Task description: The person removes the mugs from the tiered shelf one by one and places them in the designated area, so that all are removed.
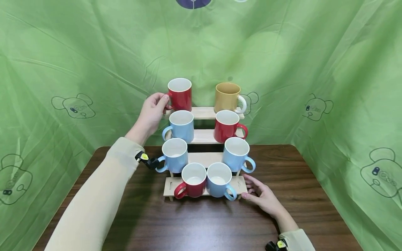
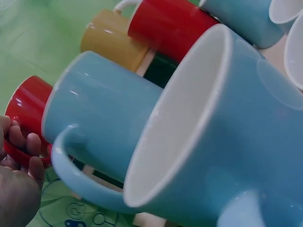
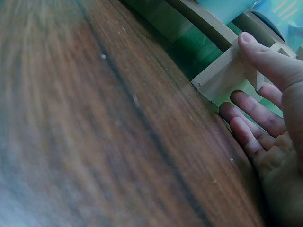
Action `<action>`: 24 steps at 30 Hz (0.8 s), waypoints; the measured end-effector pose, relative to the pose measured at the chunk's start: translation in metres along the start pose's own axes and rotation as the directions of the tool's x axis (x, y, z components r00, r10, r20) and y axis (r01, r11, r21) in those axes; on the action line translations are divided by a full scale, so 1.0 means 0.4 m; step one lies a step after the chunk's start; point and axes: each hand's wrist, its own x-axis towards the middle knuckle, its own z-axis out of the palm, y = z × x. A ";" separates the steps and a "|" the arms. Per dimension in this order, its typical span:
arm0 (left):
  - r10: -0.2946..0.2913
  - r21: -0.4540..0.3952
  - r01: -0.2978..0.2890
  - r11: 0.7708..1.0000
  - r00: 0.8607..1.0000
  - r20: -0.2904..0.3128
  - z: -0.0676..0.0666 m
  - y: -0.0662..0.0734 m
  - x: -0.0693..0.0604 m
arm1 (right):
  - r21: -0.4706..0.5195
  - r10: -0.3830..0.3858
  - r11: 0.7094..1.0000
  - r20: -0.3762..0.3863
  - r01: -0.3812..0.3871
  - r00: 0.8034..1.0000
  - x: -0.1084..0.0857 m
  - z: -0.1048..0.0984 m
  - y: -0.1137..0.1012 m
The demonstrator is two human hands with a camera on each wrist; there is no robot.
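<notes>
In the head view, my left hand (image 1: 150,113) pinches the handle of a red mug (image 1: 183,97) at the left of the top shelf. The left wrist view shows the same hand (image 2: 19,187) with its fingers at the handle of the red mug (image 2: 31,101). A four-tier wooden rack (image 1: 207,159) bears the mugs. At its lower right end, my right hand (image 1: 263,198) holds the bottom shelf's end between thumb and fingers. In the right wrist view, that hand (image 3: 284,151) has its thumb on the rack (image 3: 222,75); some fingertips are hidden behind wood.
A yellow mug (image 1: 224,98) stands at the top right. Lower tiers hold a red mug (image 1: 223,129) and several blue ones, such as the blue mug (image 1: 182,129) on the second shelf, handles outward. Green cloth (image 1: 110,42) hangs around the brown table (image 1: 201,226).
</notes>
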 end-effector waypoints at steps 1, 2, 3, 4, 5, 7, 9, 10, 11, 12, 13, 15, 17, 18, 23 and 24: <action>0.007 -0.004 -0.007 1.000 1.000 -0.014 -0.005 0.006 -0.002 | 0.001 -0.001 1.000 0.000 0.001 1.000 0.001 0.000 0.000; 0.016 -0.014 -0.016 1.000 1.000 -0.027 -0.010 0.012 -0.004 | 0.003 -0.003 1.000 0.000 0.003 1.000 0.002 0.001 0.000; 0.024 -0.018 -0.024 1.000 0.999 -0.037 -0.016 0.018 -0.008 | 0.004 -0.003 1.000 -0.001 0.003 1.000 0.002 0.001 0.000; 0.032 -0.027 -0.033 0.999 0.998 -0.048 -0.022 0.024 -0.012 | 0.005 -0.004 1.000 -0.001 0.004 1.000 0.003 0.001 0.000; 0.042 -0.036 -0.044 0.998 0.997 -0.059 -0.029 0.028 -0.016 | 0.006 -0.005 1.000 -0.002 0.005 1.000 0.003 0.001 0.000; 0.062 -0.065 -0.068 0.996 0.995 -0.080 -0.044 0.037 -0.026 | 0.006 -0.007 1.000 -0.001 0.007 1.000 0.004 0.001 0.001; 0.086 -0.075 -0.094 0.993 0.991 -0.103 -0.061 0.043 -0.038 | 0.011 -0.011 1.000 0.005 0.011 1.000 0.006 0.001 0.002; 0.099 -0.085 -0.109 0.990 0.988 -0.115 -0.069 0.045 -0.045 | 0.015 -0.013 1.000 0.009 0.013 1.000 0.007 0.001 0.003; 0.110 -0.093 -0.122 0.988 0.986 -0.124 -0.077 0.047 -0.052 | 0.019 -0.015 1.000 0.013 0.015 1.000 0.008 0.001 0.004; 0.120 -0.100 -0.134 0.986 0.984 -0.132 -0.085 0.048 -0.060 | 0.024 -0.016 1.000 0.017 0.016 1.000 0.009 0.001 0.005; 0.128 -0.101 -0.143 0.985 0.982 -0.139 -0.093 0.048 -0.068 | 0.028 -0.018 0.999 0.019 0.017 1.000 0.009 0.000 0.006; 0.142 -0.114 -0.161 0.980 0.978 -0.155 -0.106 0.048 -0.086 | 0.036 -0.014 0.999 0.019 0.014 1.000 0.008 -0.002 0.008; 0.143 -0.131 -0.167 0.977 0.974 -0.173 -0.119 0.045 -0.106 | 0.036 -0.011 0.999 0.020 0.010 1.000 0.007 -0.003 0.010; 0.145 -0.136 -0.171 0.976 0.972 -0.183 -0.126 0.042 -0.116 | 0.035 -0.011 0.999 0.019 0.010 1.000 0.006 -0.004 0.011; 0.153 -0.184 -0.202 0.962 0.956 -0.250 -0.156 0.026 -0.160 | 0.033 -0.014 0.999 0.018 0.014 1.000 0.003 -0.008 0.013; 0.155 -0.193 -0.209 0.959 0.952 -0.264 -0.160 0.022 -0.167 | 0.033 -0.015 0.999 0.016 0.014 1.000 0.002 -0.009 0.013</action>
